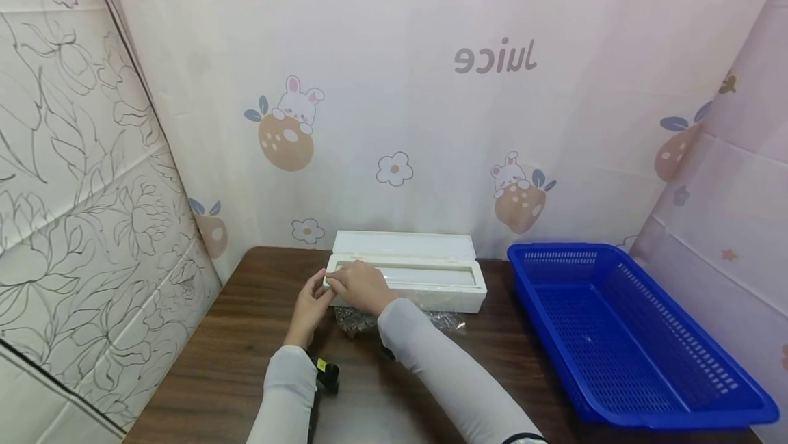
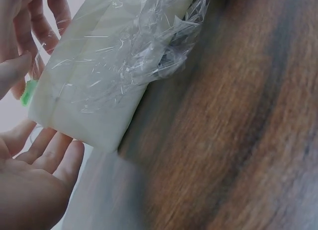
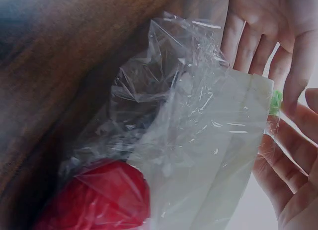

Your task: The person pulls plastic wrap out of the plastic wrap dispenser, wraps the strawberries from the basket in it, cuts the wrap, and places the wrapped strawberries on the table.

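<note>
On the table sits a white cling film box (image 1: 431,297) with its lid (image 1: 403,244) raised and a pale roll (image 1: 425,276) inside. Clear film (image 2: 144,41) drapes crumpled over its front. My right hand (image 1: 363,285) reaches across to the box's left end and pinches a small green tab (image 2: 29,92) there. Beside it my left hand (image 1: 308,310) holds extended fingers against that same end, its thumb close to the tab (image 3: 276,102). A red rounded thing (image 3: 109,195) lies under the film along the box; in the head view it is not visible.
A deep blue plastic basket (image 1: 640,355) stands on the right of the brown wooden table (image 1: 215,362). Behind the box hangs a printed curtain (image 1: 394,102). A black strap with a yellow mark (image 1: 323,369) sits at the left wrist.
</note>
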Action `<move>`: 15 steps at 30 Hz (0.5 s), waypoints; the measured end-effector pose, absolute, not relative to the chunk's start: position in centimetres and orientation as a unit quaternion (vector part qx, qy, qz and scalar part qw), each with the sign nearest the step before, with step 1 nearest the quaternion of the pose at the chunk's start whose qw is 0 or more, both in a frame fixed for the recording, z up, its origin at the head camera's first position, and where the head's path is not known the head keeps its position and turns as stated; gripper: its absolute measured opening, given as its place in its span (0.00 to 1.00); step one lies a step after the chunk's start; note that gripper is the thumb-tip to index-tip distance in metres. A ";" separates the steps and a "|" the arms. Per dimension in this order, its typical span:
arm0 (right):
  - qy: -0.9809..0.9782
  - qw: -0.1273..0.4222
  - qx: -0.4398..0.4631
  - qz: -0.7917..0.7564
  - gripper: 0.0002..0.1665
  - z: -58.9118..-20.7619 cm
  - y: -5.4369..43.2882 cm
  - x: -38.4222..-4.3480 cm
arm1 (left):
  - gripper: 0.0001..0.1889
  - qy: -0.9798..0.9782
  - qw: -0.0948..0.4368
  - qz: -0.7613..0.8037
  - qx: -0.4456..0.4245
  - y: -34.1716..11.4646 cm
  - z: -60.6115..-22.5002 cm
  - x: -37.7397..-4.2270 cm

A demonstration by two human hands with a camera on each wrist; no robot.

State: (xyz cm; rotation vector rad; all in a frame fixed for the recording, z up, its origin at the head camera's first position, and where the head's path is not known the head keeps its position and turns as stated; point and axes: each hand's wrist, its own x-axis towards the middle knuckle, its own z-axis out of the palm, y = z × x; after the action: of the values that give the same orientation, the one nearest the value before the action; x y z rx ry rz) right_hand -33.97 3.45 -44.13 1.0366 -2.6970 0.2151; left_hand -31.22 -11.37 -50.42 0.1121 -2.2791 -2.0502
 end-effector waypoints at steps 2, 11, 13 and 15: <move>-0.924 0.109 0.356 0.091 0.21 -44.1 3.6 -33.9 | 0.39 -0.740 0.039 -0.671 0.036 -11.4 -50.3 -31.2; -0.915 0.053 0.366 0.160 0.22 -43.8 4.6 -33.5 | 0.35 -0.736 0.053 -0.674 0.037 -11.2 -49.6 -30.5; -0.915 0.043 0.364 0.167 0.23 -43.7 4.8 -33.4 | 0.35 -0.741 0.062 -0.667 0.037 -11.1 -49.3 -30.2; -0.917 0.034 0.355 0.178 0.24 -43.6 5.1 -33.2 | 0.34 -0.746 0.071 -0.661 0.041 -11.0 -48.9 -29.9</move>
State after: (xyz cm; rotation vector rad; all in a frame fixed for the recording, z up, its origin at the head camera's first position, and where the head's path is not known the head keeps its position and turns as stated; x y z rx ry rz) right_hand -33.21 5.10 -43.64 1.0907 -2.8208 0.5476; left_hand -29.88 -11.02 -48.95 0.1244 -2.2430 -1.9869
